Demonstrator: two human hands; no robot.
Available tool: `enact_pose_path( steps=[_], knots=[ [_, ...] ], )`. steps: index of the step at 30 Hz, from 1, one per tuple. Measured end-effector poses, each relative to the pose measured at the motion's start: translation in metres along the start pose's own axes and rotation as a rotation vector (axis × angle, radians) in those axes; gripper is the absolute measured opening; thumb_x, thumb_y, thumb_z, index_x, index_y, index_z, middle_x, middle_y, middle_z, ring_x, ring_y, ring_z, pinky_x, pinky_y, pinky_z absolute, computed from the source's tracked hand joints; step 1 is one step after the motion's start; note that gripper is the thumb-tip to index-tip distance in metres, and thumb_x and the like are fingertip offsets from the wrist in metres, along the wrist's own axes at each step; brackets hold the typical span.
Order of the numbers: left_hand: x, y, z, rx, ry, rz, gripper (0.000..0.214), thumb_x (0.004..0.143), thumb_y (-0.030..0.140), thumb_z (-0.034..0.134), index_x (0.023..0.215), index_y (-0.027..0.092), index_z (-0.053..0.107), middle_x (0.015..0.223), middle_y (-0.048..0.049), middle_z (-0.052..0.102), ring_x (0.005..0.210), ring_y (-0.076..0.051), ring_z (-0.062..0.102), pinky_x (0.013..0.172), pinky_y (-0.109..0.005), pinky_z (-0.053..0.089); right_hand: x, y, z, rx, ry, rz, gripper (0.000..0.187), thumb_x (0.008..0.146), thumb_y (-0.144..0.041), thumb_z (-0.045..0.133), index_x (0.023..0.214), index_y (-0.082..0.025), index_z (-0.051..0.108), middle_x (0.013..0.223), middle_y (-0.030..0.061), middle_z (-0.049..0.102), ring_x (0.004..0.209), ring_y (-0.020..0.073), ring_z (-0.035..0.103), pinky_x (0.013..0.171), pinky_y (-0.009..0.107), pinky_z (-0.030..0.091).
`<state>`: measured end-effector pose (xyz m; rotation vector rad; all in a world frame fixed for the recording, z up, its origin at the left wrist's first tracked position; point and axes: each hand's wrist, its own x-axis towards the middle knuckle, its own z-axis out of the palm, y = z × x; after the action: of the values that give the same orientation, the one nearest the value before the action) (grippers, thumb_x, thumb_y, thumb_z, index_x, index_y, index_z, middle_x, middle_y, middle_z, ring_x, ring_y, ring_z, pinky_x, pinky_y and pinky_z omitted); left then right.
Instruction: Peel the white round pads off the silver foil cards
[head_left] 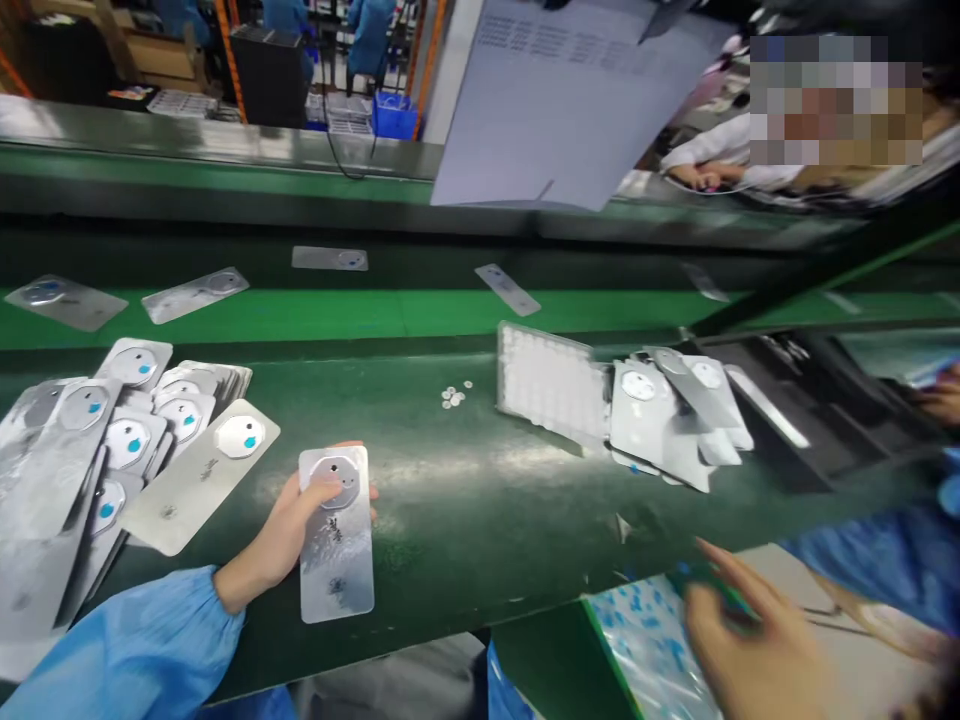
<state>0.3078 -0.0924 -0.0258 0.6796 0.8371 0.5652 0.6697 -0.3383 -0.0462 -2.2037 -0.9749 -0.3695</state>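
My left hand (281,530) is closed on a silver rectangular panel (336,570), with the thumb across its round recess. The panel has rounded corners, dark printed marks and a small black hole. To its left, a similar panel (199,490) with a blue dot leans on a pile of silver panels (64,480). My right hand (757,640), blurred by motion, is at the lower right with thumb and forefinger apart; I see nothing between them. It is beside a clear sheet of small blue stickers (649,640), partly covering it.
Several small white discs (454,397) lie mid-bench near a tray of white round parts (551,385). More silver panels (637,420) are stacked right of it. Single panels, one a tilted panel (508,290), lie along the green belt (405,312). Another person's hand (943,395) shows at right.
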Motion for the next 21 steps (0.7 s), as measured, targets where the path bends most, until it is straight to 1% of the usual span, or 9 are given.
enact_pose_path(
  steps=[1,4,6,8,11,14,18,19,21],
  knots=[
    [0.000,0.000,0.000,0.017,0.000,0.014,0.083,0.074,0.039,0.079,0.148,0.014,0.051,0.093,-0.0107,0.079,0.078,-0.028,0.075,0.067,-0.035,0.059,0.001,-0.024,0.017,0.028,-0.012,-0.075,0.031,0.092,-0.045,0.061,0.104,-0.020,0.077,0.101,0.0136,0.076,0.086,0.0308,0.071,0.073,0.045,0.057],
    [0.001,0.002,0.000,0.044,-0.004,0.052,0.083,0.073,0.039,0.080,0.146,0.013,0.053,0.091,-0.0103,0.078,0.078,-0.028,0.075,0.068,-0.035,0.059,0.018,-0.102,0.083,0.241,-0.264,-0.315,0.027,0.100,-0.038,0.058,0.105,-0.022,0.079,0.102,0.0103,0.077,0.088,0.0254,0.073,0.079,0.038,0.059],
    [0.001,0.002,-0.001,0.048,0.003,0.068,0.082,0.072,0.039,0.080,0.145,0.013,0.054,0.090,-0.0102,0.078,0.077,-0.028,0.075,0.068,-0.035,0.059,0.038,-0.140,0.122,0.268,-0.346,-0.417,0.030,0.104,-0.034,0.052,0.105,-0.022,0.080,0.101,0.0101,0.076,0.086,0.0235,0.073,0.078,0.035,0.059],
    [0.001,0.002,-0.002,0.040,0.007,0.083,0.080,0.074,0.039,0.079,0.145,0.012,0.054,0.090,-0.0102,0.079,0.077,-0.028,0.075,0.067,-0.034,0.059,0.057,-0.162,0.151,0.242,-0.371,-0.476,0.030,0.105,-0.032,0.052,0.102,-0.021,0.080,0.097,0.0100,0.074,0.083,0.0225,0.071,0.076,0.034,0.058],
    [0.001,0.001,-0.002,0.016,0.000,0.091,0.076,0.074,0.037,0.078,0.142,0.012,0.055,0.089,-0.0096,0.078,0.077,-0.027,0.075,0.067,-0.034,0.058,0.072,-0.171,0.173,0.211,-0.367,-0.527,0.035,0.106,-0.034,0.052,0.089,-0.019,0.079,0.087,0.0084,0.071,0.076,0.0207,0.069,0.072,0.031,0.056],
    [0.003,0.000,-0.002,-0.023,0.025,0.084,0.068,0.071,0.035,0.079,0.133,0.012,0.060,0.087,-0.0094,0.078,0.076,-0.028,0.075,0.067,-0.035,0.058,0.062,-0.169,0.169,0.201,-0.391,-0.597,0.043,0.109,-0.037,0.045,0.090,-0.018,0.079,0.086,0.0089,0.070,0.078,0.0209,0.068,0.072,0.031,0.056],
    [0.007,-0.003,-0.003,-0.056,0.101,0.087,0.048,0.073,0.031,0.075,0.116,0.010,0.067,0.093,-0.0136,0.079,0.084,-0.031,0.076,0.070,-0.035,0.057,0.007,-0.159,0.125,0.254,-0.535,-0.810,0.039,0.108,-0.045,0.049,0.118,-0.017,0.075,0.107,0.0143,0.074,0.093,0.0260,0.069,0.079,0.039,0.057],
    [0.008,-0.004,-0.004,-0.054,0.109,0.093,0.049,0.075,0.031,0.075,0.118,0.010,0.066,0.096,-0.0143,0.079,0.086,-0.031,0.076,0.072,-0.035,0.057,-0.010,-0.154,0.111,0.289,-0.577,-0.879,0.042,0.106,-0.049,0.052,0.125,-0.017,0.072,0.112,0.0157,0.074,0.097,0.0278,0.069,0.080,0.041,0.057],
    [0.008,-0.006,-0.005,-0.039,0.096,0.121,0.062,0.080,0.032,0.075,0.137,0.013,0.057,0.104,-0.0141,0.079,0.091,-0.030,0.076,0.078,-0.037,0.057,-0.043,-0.145,0.084,0.357,-0.641,-0.976,0.050,0.102,-0.055,0.059,0.132,-0.016,0.068,0.115,0.0171,0.074,0.102,0.0305,0.069,0.082,0.044,0.057]
  ],
)
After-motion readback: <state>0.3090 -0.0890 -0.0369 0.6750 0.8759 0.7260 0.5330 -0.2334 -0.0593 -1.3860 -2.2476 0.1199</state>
